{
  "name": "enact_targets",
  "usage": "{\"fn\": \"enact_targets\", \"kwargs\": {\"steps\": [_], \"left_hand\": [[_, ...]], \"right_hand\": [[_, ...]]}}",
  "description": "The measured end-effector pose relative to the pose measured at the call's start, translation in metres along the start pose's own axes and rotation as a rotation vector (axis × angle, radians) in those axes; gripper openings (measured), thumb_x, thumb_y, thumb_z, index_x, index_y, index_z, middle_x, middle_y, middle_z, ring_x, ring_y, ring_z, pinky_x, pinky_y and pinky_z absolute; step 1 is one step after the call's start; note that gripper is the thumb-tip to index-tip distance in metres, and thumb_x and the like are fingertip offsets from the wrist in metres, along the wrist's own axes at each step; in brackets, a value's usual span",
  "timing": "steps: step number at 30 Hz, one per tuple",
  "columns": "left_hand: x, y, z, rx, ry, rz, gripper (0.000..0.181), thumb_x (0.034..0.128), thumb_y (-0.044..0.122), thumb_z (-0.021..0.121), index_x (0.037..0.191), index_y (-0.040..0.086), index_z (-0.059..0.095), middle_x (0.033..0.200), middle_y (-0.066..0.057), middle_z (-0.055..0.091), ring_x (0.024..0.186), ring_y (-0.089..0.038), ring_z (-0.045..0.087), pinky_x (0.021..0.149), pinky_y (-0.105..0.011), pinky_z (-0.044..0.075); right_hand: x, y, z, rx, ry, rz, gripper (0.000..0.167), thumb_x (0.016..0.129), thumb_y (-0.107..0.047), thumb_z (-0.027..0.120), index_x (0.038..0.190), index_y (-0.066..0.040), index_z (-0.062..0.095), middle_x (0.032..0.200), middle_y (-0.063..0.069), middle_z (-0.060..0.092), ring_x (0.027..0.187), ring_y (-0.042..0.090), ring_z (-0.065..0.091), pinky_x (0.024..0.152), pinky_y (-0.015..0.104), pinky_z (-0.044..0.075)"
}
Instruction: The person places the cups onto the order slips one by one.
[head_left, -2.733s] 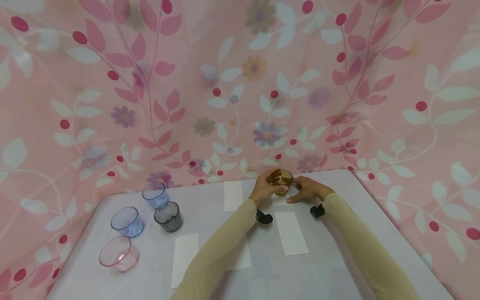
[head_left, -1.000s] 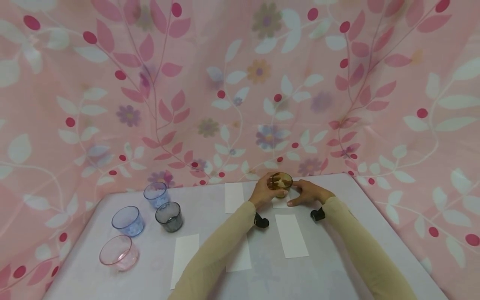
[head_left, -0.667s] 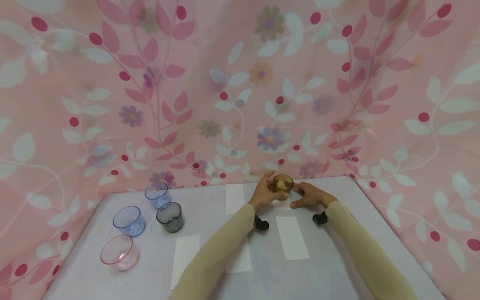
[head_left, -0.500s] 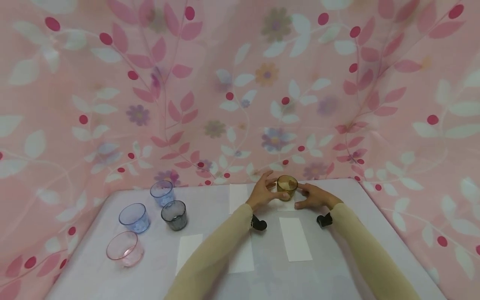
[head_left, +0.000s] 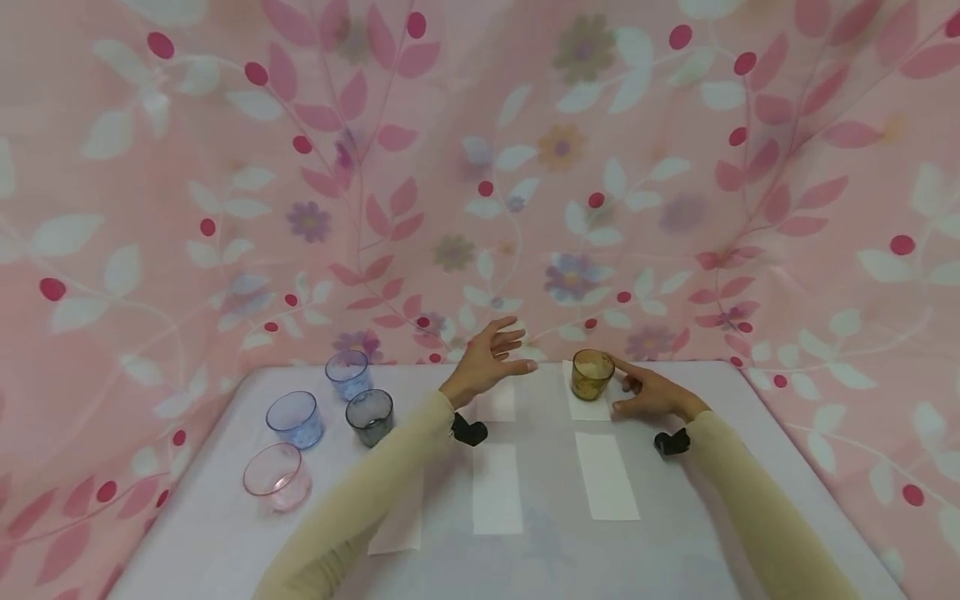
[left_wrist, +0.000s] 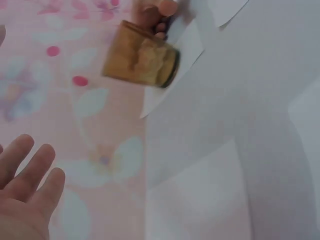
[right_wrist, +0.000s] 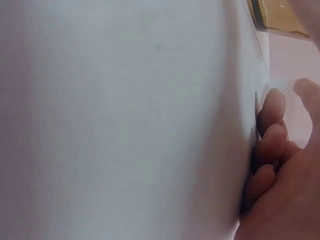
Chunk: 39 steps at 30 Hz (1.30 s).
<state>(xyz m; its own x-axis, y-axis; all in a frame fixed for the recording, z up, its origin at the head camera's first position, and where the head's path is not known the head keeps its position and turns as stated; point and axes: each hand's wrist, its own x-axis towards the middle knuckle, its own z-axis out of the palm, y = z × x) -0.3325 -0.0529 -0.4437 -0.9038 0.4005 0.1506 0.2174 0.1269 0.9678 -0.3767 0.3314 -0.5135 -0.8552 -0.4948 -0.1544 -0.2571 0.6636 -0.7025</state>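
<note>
An amber glass cup point(head_left: 592, 377) stands upright on a white paper strip point(head_left: 583, 410) near the table's back edge. To its left my left hand point(head_left: 487, 365) hovers with fingers spread, holding nothing; its fingers point(left_wrist: 42, 182) show at the lower left of the left wrist view, well apart from the cup point(left_wrist: 137, 56). My right hand point(head_left: 654, 393) rests low at the cup's right side. Its index finger reaches toward the cup's wall; whether it touches is unclear. The other fingers point(right_wrist: 270, 142) bend loosely over the tabletop and hold nothing.
On the left stand two blue glass cups point(head_left: 348, 377) point(head_left: 296, 423), a grey one point(head_left: 371, 419) and a pink one point(head_left: 277, 479). More white paper strips point(head_left: 497, 492) point(head_left: 607, 475) lie across the table point(head_left: 547, 550). A pink floral cloth point(head_left: 450, 167) hangs behind.
My left hand has let go of the amber cup and moved away to the left, fingers spread. The cup stays on its paper with my right hand beside it. The head view has turned left.
</note>
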Motion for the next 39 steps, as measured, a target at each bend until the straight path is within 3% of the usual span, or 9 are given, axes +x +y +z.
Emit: {"fn": "enact_targets", "kwargs": {"steps": [3, 7, 14, 17, 21, 25, 32, 39], "left_hand": [[-0.015, 0.011, -0.022, 0.042, 0.038, 0.01, 0.081, 0.093, 0.021, 0.085, 0.162, 0.02, 0.041, 0.162, -0.012, 0.052, 0.148, -0.032, 0.051, 0.128, -0.052, 0.036], [-0.042, 0.022, -0.051, 0.125, 0.111, 0.028, 0.073, 0.0912, 0.023, 0.086, 0.155, 0.02, 0.051, 0.154, -0.008, 0.06, 0.145, -0.034, 0.055, 0.125, -0.053, 0.04], [-0.099, 0.024, -0.086, 0.308, 0.307, 0.052, 0.071, 0.0893, 0.027, 0.088, 0.151, 0.013, 0.054, 0.154, -0.01, 0.058, 0.147, -0.033, 0.051, 0.126, -0.054, 0.037], [-0.12, 0.017, -0.094, 0.324, 0.389, 0.01, 0.073, 0.0891, 0.028, 0.088, 0.151, 0.011, 0.053, 0.158, -0.01, 0.054, 0.15, -0.034, 0.046, 0.128, -0.055, 0.034], [-0.141, 0.007, -0.097, 0.36, 0.463, -0.08, 0.083, 0.0888, 0.036, 0.088, 0.157, 0.013, 0.047, 0.166, -0.011, 0.043, 0.156, -0.04, 0.034, 0.126, -0.065, 0.03], [-0.154, -0.003, -0.095, 0.408, 0.519, -0.128, 0.095, 0.0864, 0.042, 0.089, 0.162, 0.013, 0.04, 0.171, -0.013, 0.034, 0.16, -0.041, 0.026, 0.126, -0.07, 0.025], [-0.163, -0.015, -0.093, 0.412, 0.59, -0.15, 0.106, 0.0854, 0.038, 0.09, 0.165, 0.007, 0.028, 0.171, -0.017, 0.029, 0.16, -0.039, 0.026, 0.129, -0.064, 0.026], [-0.164, -0.023, -0.089, 0.384, 0.66, -0.174, 0.111, 0.0847, 0.034, 0.091, 0.165, 0.001, 0.022, 0.171, -0.022, 0.025, 0.158, -0.042, 0.027, 0.129, -0.061, 0.026]], "right_hand": [[-0.002, 0.001, -0.003, 0.006, 0.014, -0.034, 0.107, 0.089, -0.023, 0.088, 0.171, -0.012, 0.019, 0.104, 0.014, 0.052, 0.088, 0.022, 0.043, 0.078, 0.031, 0.038], [-0.004, -0.001, -0.004, 0.046, 0.016, -0.022, 0.109, 0.091, -0.023, 0.087, 0.172, -0.018, 0.014, 0.106, 0.015, 0.056, 0.088, 0.022, 0.045, 0.078, 0.031, 0.039], [-0.011, -0.001, -0.008, 0.217, 0.094, 0.003, 0.104, 0.096, -0.016, 0.081, 0.172, -0.022, 0.011, 0.111, 0.018, 0.061, 0.093, 0.021, 0.057, 0.079, 0.024, 0.051], [-0.016, -0.006, -0.011, 0.233, 0.147, -0.017, 0.101, 0.098, -0.015, 0.078, 0.172, -0.019, 0.01, 0.11, 0.016, 0.057, 0.095, 0.021, 0.058, 0.08, 0.022, 0.052], [-0.022, -0.017, -0.018, 0.193, 0.217, -0.036, 0.095, 0.099, -0.015, 0.077, 0.172, -0.016, 0.016, 0.106, 0.013, 0.054, 0.091, 0.02, 0.054, 0.074, 0.023, 0.05], [-0.025, -0.032, -0.023, 0.199, 0.255, -0.084, 0.094, 0.098, -0.017, 0.079, 0.171, -0.015, 0.02, 0.104, 0.013, 0.052, 0.087, 0.017, 0.049, 0.071, 0.023, 0.048], [-0.027, -0.073, -0.024, 0.229, 0.288, -0.188, 0.097, 0.095, -0.011, 0.081, 0.171, -0.016, 0.021, 0.098, 0.014, 0.048, 0.081, 0.015, 0.047, 0.07, 0.024, 0.046], [-0.026, -0.128, -0.008, 0.215, 0.24, -0.312, 0.101, 0.089, -0.002, 0.084, 0.17, -0.016, 0.026, 0.092, 0.017, 0.051, 0.077, 0.016, 0.047, 0.065, 0.024, 0.044]]}}
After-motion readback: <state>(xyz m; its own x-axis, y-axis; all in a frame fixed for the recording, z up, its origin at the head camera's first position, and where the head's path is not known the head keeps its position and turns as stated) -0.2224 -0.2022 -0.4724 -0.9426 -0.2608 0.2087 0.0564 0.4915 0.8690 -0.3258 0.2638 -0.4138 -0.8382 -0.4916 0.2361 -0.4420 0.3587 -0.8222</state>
